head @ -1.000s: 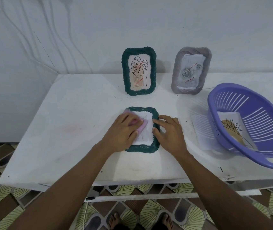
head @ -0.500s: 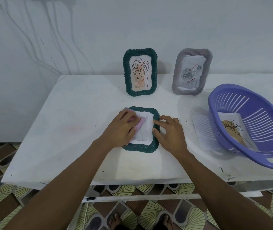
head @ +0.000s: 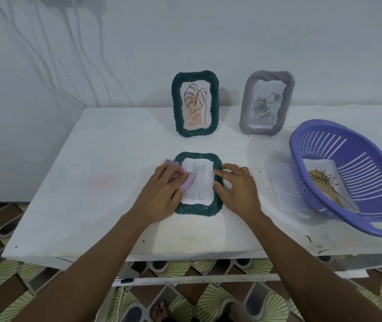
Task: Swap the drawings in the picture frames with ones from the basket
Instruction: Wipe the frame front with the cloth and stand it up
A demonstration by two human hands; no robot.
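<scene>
The white table (head: 97,163) carries all the work. The purple basket (head: 348,228) sits at 3 o'clock from the flat green frame (head: 197,209), well apart from it. It holds one plant drawing (head: 324,182), and a loose sheet (head: 283,184) lies partly under its near wall. A standing green frame (head: 175,101) is at 12 o'clock and a grey frame (head: 245,108) at 1 o'clock.

The cat drawing (head: 200,182) lies inside the flat frame's opening.

Hazards, as I judge them:
- Uneven pressure from the left could crease the paper or skew it in the opening.
- If the right side is not braced, the frame may slide toward 3 o'clock.
- A wide reach could tip the standing frames.

The left hand (head: 162,194) covers the frame's 9 o'clock rim, its fingers curled narrowly over a pink piece (head: 189,184) that rests against the drawing's edge. I cannot tell what the piece is. The right hand (head: 236,189) has its fingers spread wide, with the fingertips (head: 218,173) touching the 3 o'clock rim and gripping nothing.
</scene>
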